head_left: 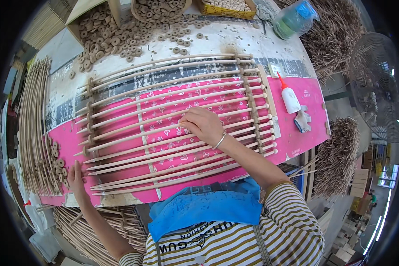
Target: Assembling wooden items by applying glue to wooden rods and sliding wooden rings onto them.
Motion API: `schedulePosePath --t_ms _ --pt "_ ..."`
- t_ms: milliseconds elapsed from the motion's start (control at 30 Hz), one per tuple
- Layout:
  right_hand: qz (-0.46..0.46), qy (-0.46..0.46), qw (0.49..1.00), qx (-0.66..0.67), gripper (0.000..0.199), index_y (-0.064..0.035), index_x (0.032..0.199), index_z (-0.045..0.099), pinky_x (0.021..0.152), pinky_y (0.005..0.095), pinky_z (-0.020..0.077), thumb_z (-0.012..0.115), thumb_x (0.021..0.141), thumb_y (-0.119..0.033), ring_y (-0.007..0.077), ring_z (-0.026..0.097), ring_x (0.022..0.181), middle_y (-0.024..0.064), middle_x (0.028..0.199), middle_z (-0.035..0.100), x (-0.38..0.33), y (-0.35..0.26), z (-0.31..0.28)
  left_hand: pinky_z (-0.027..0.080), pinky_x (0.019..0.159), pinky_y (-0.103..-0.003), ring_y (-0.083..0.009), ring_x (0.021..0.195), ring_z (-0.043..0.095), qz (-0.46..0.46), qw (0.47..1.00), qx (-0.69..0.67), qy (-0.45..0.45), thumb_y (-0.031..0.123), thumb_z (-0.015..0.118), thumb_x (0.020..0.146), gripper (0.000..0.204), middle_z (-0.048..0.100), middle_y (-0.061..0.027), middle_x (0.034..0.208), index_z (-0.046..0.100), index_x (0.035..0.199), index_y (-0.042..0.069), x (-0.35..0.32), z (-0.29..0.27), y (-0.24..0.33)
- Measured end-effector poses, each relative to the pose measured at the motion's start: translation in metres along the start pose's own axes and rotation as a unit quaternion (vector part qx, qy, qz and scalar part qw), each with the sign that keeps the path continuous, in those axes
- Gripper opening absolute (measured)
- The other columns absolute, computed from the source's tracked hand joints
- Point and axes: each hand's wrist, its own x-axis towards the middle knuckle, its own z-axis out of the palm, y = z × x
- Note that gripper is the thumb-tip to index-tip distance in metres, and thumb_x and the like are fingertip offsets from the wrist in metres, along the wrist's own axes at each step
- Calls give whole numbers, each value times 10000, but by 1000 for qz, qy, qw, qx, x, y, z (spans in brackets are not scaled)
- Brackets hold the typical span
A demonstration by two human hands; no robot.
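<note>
Pale wooden rods (173, 117) lie side by side across the table, their rounded knobs toward the right. Near their left ends, brown wooden rings (88, 116) sit around or against the rods in a row; the exact fit is too small to tell. My right hand (203, 126), a bracelet on its wrist, is over the middle of the rods, thumb and fingers pinched on one of them. My left hand (76, 179) is beside the rods' left tips, close to a small heap of loose rings (57, 162). Its fingers are drawn together; what they hold is hidden.
A notched brown strip (252, 106) lies under the rods' right ends. Further right are a white glue bottle (290, 98) with red nozzle, a glove (302, 119) and a fan (377, 86). Loose rings (115, 37) cover the far left; upright rods (33, 128) stand at left.
</note>
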Motion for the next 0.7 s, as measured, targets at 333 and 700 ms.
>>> schedulePosePath --t_ms 333,700 --pt "65 -68 996 3 162 -91 1024 729 823 415 531 762 877 -149 307 685 936 86 997 728 -1 -4 -11 443 1012 -459 -313 1189 603 398 819 412 23 147 812 812 585 661 -64 1263 673 1376 206 -14 40 32" --pt "17 -56 998 -3 126 -64 990 731 758 386 503 762 877 -111 284 643 879 83 915 666 6 -12 -5 435 934 -423 -259 1082 617 404 821 403 -11 172 806 785 416 669 11 1136 716 1191 192 -14 46 41"
